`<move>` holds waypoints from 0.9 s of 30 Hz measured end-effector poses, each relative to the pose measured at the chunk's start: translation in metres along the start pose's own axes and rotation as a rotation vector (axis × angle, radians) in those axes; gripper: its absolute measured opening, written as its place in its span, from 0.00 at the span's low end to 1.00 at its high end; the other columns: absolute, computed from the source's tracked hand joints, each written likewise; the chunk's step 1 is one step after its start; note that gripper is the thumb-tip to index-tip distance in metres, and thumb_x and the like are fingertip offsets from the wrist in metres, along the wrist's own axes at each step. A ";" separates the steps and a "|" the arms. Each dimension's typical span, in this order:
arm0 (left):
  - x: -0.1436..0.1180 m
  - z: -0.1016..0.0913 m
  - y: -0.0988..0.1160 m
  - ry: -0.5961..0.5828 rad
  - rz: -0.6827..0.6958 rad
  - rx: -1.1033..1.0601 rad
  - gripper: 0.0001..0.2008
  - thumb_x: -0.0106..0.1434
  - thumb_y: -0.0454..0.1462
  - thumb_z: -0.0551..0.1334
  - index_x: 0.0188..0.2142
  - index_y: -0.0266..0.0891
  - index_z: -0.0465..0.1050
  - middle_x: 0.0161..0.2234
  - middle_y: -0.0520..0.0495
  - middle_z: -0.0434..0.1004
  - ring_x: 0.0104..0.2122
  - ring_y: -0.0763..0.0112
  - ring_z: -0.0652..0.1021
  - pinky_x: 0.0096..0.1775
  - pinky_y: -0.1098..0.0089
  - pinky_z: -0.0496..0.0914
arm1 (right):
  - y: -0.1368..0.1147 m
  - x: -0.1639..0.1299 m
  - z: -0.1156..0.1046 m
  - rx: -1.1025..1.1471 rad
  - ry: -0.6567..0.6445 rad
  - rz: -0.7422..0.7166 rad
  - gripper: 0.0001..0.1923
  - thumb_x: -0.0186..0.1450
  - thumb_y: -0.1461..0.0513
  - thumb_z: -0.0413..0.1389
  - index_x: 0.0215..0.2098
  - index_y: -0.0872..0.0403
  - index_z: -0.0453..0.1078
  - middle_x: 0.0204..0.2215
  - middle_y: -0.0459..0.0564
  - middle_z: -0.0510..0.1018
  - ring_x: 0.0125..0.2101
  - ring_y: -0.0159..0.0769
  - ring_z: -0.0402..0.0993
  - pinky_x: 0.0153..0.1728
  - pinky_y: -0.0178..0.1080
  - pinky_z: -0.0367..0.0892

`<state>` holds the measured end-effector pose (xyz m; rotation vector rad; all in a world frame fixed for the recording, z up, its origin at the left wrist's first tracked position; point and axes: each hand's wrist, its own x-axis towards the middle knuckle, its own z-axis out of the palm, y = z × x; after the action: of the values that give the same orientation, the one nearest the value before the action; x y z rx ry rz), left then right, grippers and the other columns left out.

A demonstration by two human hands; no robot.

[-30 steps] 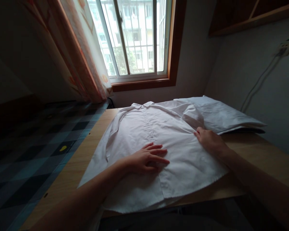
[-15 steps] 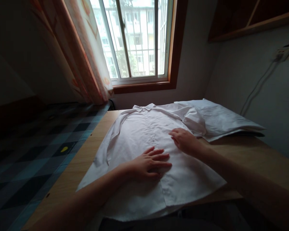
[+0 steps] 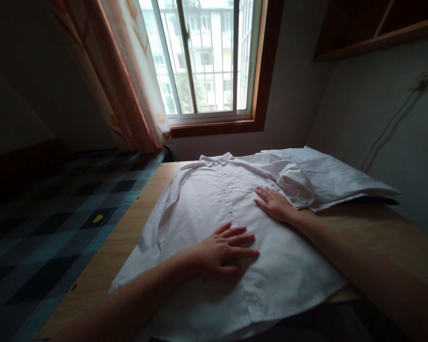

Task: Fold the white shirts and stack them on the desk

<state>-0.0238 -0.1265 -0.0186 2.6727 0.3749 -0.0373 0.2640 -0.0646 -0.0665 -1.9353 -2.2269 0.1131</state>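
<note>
A white button-up shirt lies spread front side up, its collar toward the window and its hem toward me. My left hand rests on the lower front near the button line, palm down with the fingers spread. Farther up on the right side of the front, by the chest pocket line, my right hand lies flat with its fingers stretched out. Neither hand grips the cloth. The right sleeve in view is bunched beside the folded white cloth.
Under the shirt is a wooden board table. A folded white cloth lies at its right back. To the left is a checked bedspread. Beyond stand a curtain and a barred window; a shelf hangs at upper right.
My right hand has flattened onto the shirt, its fingers now stretched out. My left hand stays spread on the lower front. The whole view has shifted slightly.
</note>
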 end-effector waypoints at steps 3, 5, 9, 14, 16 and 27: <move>0.000 0.001 -0.001 0.008 0.002 0.006 0.29 0.67 0.47 0.58 0.66 0.58 0.58 0.70 0.54 0.50 0.70 0.53 0.51 0.67 0.46 0.36 | 0.011 0.009 0.002 -0.029 0.015 0.035 0.32 0.73 0.48 0.40 0.69 0.53 0.57 0.69 0.53 0.56 0.68 0.43 0.50 0.67 0.47 0.47; 0.000 0.002 -0.001 0.013 0.007 0.006 0.29 0.67 0.47 0.58 0.66 0.58 0.58 0.70 0.54 0.50 0.69 0.53 0.51 0.67 0.46 0.37 | 0.016 0.014 0.003 -0.041 0.005 0.070 0.31 0.73 0.48 0.40 0.68 0.53 0.57 0.68 0.54 0.57 0.68 0.44 0.51 0.66 0.47 0.48; 0.000 0.001 -0.001 0.001 0.006 -0.004 0.29 0.67 0.47 0.58 0.66 0.58 0.58 0.70 0.54 0.49 0.70 0.54 0.50 0.67 0.47 0.36 | 0.024 0.020 -0.002 -0.086 -0.028 0.159 0.30 0.74 0.51 0.40 0.69 0.57 0.55 0.68 0.57 0.56 0.67 0.46 0.52 0.66 0.49 0.50; 0.000 0.000 -0.001 -0.011 0.000 -0.007 0.29 0.66 0.47 0.59 0.66 0.58 0.58 0.71 0.54 0.49 0.70 0.55 0.50 0.67 0.47 0.35 | 0.017 0.026 -0.019 -0.216 0.021 0.108 0.24 0.73 0.64 0.40 0.61 0.65 0.65 0.61 0.66 0.68 0.61 0.48 0.63 0.61 0.47 0.57; 0.000 0.000 -0.002 -0.009 0.003 -0.005 0.29 0.66 0.47 0.59 0.66 0.58 0.57 0.71 0.54 0.48 0.70 0.54 0.50 0.67 0.46 0.34 | 0.000 0.029 -0.024 -0.236 0.041 0.086 0.23 0.72 0.68 0.39 0.59 0.65 0.68 0.59 0.67 0.69 0.61 0.48 0.64 0.61 0.47 0.57; 0.000 0.003 -0.003 0.000 0.015 -0.009 0.29 0.67 0.48 0.57 0.67 0.57 0.57 0.71 0.54 0.49 0.70 0.53 0.50 0.67 0.47 0.33 | -0.072 0.049 0.014 0.007 -0.035 -0.163 0.29 0.75 0.50 0.37 0.70 0.49 0.54 0.70 0.50 0.51 0.69 0.42 0.45 0.67 0.51 0.41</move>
<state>-0.0247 -0.1252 -0.0221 2.6668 0.3549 -0.0311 0.1847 -0.0258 -0.0626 -1.7523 -2.3931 0.1327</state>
